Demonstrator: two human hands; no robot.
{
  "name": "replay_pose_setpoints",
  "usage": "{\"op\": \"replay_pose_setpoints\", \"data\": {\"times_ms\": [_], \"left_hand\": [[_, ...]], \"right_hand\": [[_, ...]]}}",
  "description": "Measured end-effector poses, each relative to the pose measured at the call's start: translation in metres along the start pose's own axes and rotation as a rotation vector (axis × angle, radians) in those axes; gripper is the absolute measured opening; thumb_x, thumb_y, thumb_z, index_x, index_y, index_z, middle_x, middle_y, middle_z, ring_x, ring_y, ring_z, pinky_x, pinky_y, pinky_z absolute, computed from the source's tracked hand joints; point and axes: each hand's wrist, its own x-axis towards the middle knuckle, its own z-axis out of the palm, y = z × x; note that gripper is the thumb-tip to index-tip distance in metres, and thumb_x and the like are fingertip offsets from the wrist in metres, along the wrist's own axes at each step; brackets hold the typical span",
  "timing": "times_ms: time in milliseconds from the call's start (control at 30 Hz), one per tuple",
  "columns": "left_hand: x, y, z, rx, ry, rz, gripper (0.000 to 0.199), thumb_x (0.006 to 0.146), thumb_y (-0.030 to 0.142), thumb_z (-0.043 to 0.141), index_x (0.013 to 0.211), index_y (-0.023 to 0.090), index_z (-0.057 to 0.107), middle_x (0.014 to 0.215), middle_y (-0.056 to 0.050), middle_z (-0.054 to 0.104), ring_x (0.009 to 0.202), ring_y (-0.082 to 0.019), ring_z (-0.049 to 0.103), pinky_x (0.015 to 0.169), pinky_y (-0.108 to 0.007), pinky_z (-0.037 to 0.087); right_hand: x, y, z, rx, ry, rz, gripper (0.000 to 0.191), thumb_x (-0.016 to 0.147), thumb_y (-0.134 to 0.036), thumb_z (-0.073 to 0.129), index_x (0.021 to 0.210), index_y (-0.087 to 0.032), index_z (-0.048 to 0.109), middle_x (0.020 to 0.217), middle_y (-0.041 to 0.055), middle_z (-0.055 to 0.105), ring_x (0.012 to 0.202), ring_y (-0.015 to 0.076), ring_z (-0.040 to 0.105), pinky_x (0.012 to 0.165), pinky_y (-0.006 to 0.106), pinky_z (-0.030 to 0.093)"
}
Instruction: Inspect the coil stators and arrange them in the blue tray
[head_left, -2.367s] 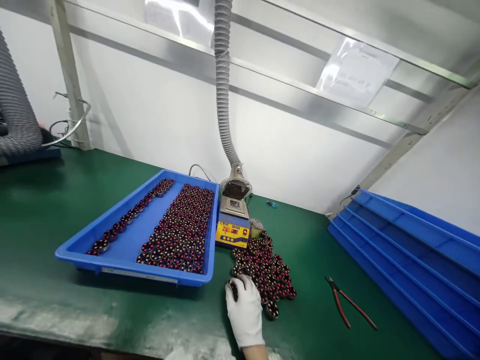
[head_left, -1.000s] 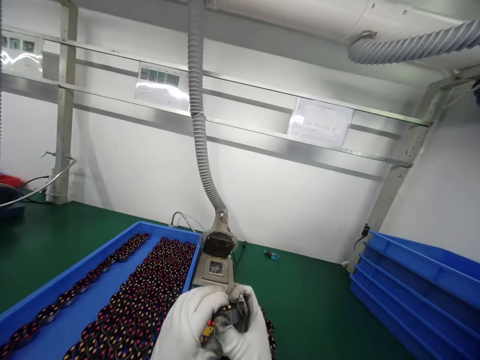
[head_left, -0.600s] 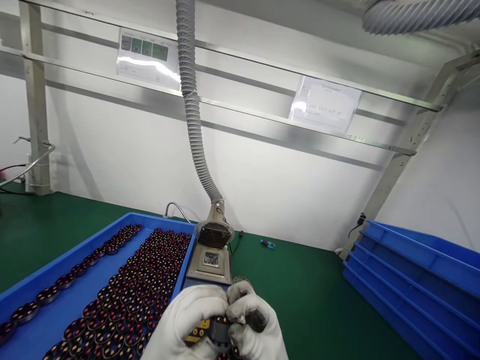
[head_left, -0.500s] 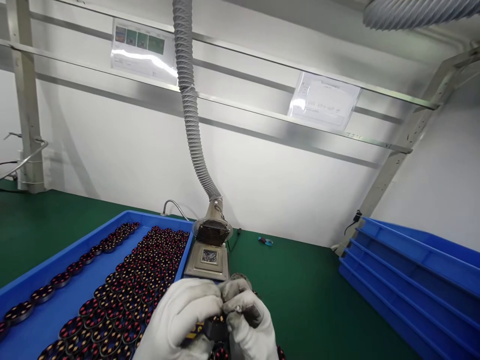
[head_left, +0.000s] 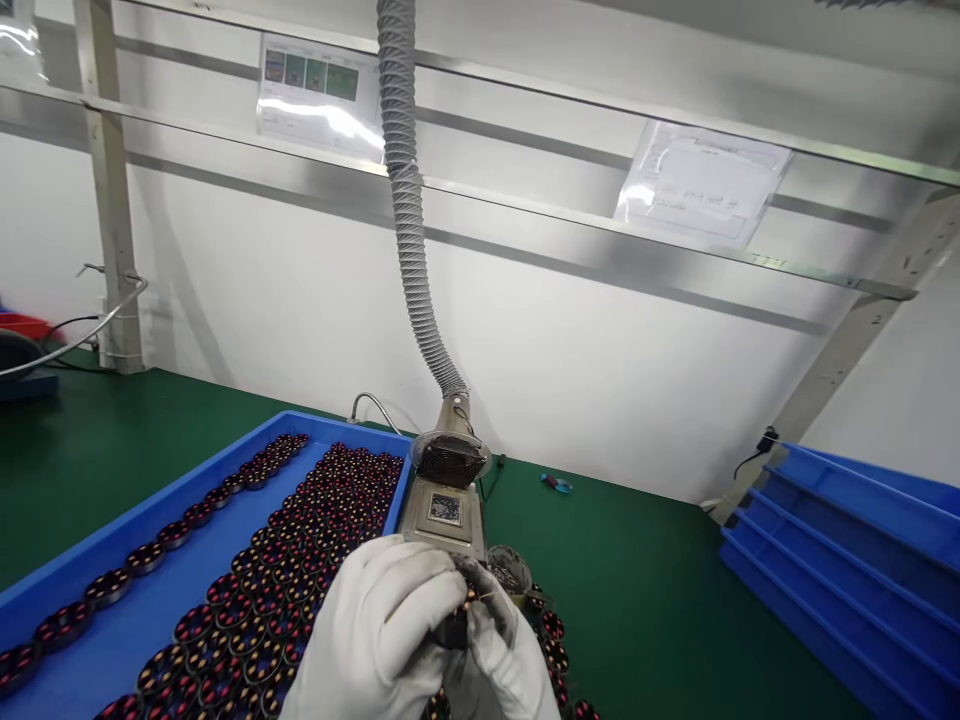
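My left hand (head_left: 382, 625), in a white glove, curls around a small dark ring-shaped part with copper-coloured spots (head_left: 454, 628). It looks like a wound motor stator, and its underside is hidden by the fingers. My right hand (head_left: 506, 640), gloved with dark-stained fingertips, is closed at the same part's right side, where a thin copper-coloured wire seems to show. To the left, many similar stators (head_left: 300, 560) with red or yellow spots fill the right half of a blue tray (head_left: 180, 625). More stators (head_left: 555, 655) lie just right of my right hand.
A metal box with a square opening (head_left: 446, 510) stands beyond my hands, beneath a fume hood (head_left: 452, 458) on a grey hose (head_left: 409, 220). Behind my right hand sits a small round container (head_left: 510, 570). Blue-handled pliers (head_left: 556, 484) lie farther back. Stacked blue trays (head_left: 847, 550) stand right.
The view has turned left, so the surroundings sit farther right. Both hands have drawn close around the stator, which shows more tilted. The round container and loose stators are less covered.
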Motion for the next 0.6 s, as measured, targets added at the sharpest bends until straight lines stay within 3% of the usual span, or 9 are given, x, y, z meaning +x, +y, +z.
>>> {"op": "replay_pose_setpoints", "data": {"times_ms": [133, 267, 400, 500, 600], "left_hand": [[0.001, 0.001, 0.001, -0.147, -0.081, -0.138, 0.039, 0.069, 0.010, 0.052, 0.107, 0.020, 0.053, 0.096, -0.004, 0.070, 0.088, -0.018, 0.065, 0.076, -0.029, 0.055], [-0.003, -0.004, -0.003, -0.373, -0.171, -0.266, 0.033, 0.075, 0.016, 0.058, 0.106, 0.027, 0.057, 0.103, -0.002, 0.070, 0.094, -0.016, 0.065, 0.082, -0.025, 0.053], [-0.006, -0.011, -0.004, -0.530, -0.103, -0.382, 0.021, 0.083, 0.023, 0.045, 0.088, 0.024, 0.066, 0.090, -0.004, 0.073, 0.095, -0.019, 0.065, 0.084, -0.028, 0.053], [-0.008, -0.013, -0.005, -0.635, -0.015, -0.578, 0.022, 0.081, 0.023, 0.043, 0.079, 0.021, 0.065, 0.079, -0.005, 0.072, 0.087, -0.021, 0.068, 0.078, -0.029, 0.055], [-0.010, -0.013, -0.010, -0.693, 0.032, -0.799, 0.022, 0.081, 0.023, 0.046, 0.083, 0.020, 0.068, 0.091, -0.006, 0.073, 0.092, -0.021, 0.067, 0.079, -0.026, 0.055]], "right_hand": [[0.000, 0.003, -0.002, 0.038, 0.024, 0.040, 0.027, 0.062, -0.029, 0.079, 0.086, -0.022, 0.069, 0.088, 0.0059, 0.072, 0.080, 0.0226, 0.068, 0.083, 0.040, 0.051], [-0.003, -0.001, -0.002, 0.098, 0.021, 0.097, 0.034, 0.059, -0.032, 0.081, 0.088, -0.021, 0.068, 0.094, 0.0074, 0.071, 0.089, 0.0232, 0.066, 0.085, 0.039, 0.050], [-0.005, -0.003, 0.005, 0.117, 0.005, 0.158, 0.028, 0.059, -0.032, 0.081, 0.083, -0.024, 0.069, 0.091, 0.0056, 0.072, 0.086, 0.0231, 0.067, 0.076, 0.038, 0.054], [-0.009, -0.007, 0.007, 0.137, -0.058, 0.239, 0.030, 0.060, -0.037, 0.080, 0.084, -0.023, 0.069, 0.084, 0.0057, 0.072, 0.075, 0.0220, 0.068, 0.067, 0.037, 0.054], [-0.014, -0.013, 0.005, 0.183, -0.126, 0.352, 0.033, 0.066, -0.043, 0.074, 0.091, -0.022, 0.068, 0.085, 0.0062, 0.073, 0.072, 0.0200, 0.068, 0.064, 0.035, 0.055]]}}
